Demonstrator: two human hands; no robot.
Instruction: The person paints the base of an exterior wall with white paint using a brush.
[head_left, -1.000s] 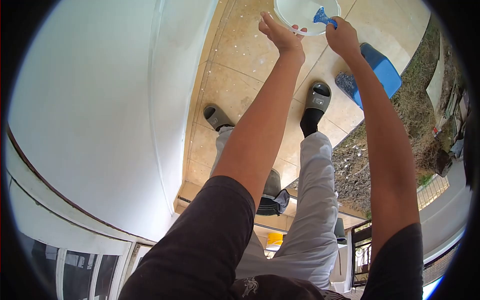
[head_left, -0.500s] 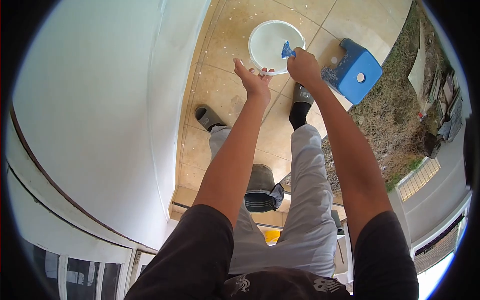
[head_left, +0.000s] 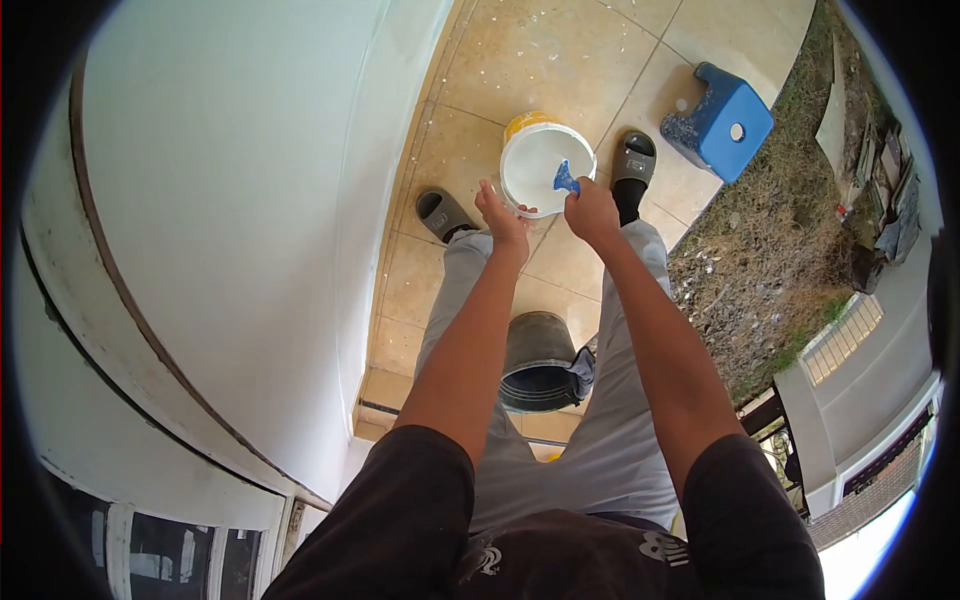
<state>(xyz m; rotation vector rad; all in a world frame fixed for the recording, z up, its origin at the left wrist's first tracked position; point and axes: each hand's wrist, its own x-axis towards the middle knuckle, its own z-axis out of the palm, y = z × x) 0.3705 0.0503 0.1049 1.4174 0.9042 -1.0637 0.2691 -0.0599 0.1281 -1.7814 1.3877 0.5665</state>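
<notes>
A paint bucket [head_left: 526,122], yellow outside with a white rim, holds white paint up to a pale, smooth surface. It is tilted toward me between my feet. My left hand [head_left: 508,228] is at its near left rim, fingertips on the edge and thumb apart; the fingers' undersides are hidden. Closed around a blue-handled paint tool [head_left: 566,178], my right hand [head_left: 592,210] is at the rim's near right side. The tool's blue head is over the paint, with white smears on it; whether it is a brush or a scraper I cannot make out.
A paint-spotted blue stool [head_left: 735,130] stands at the right edge of the tiled floor [head_left: 470,90]. Between my legs is a black bucket [head_left: 540,345] with a grey cloth [head_left: 583,372] over its rim. A white wall [head_left: 240,200] runs along the left; dry grass [head_left: 750,290] is at right.
The paint bucket has come nearer to me, with its yellow side now showing. Both hands moved down the view with it, and the blue tool stays in my right hand.
</notes>
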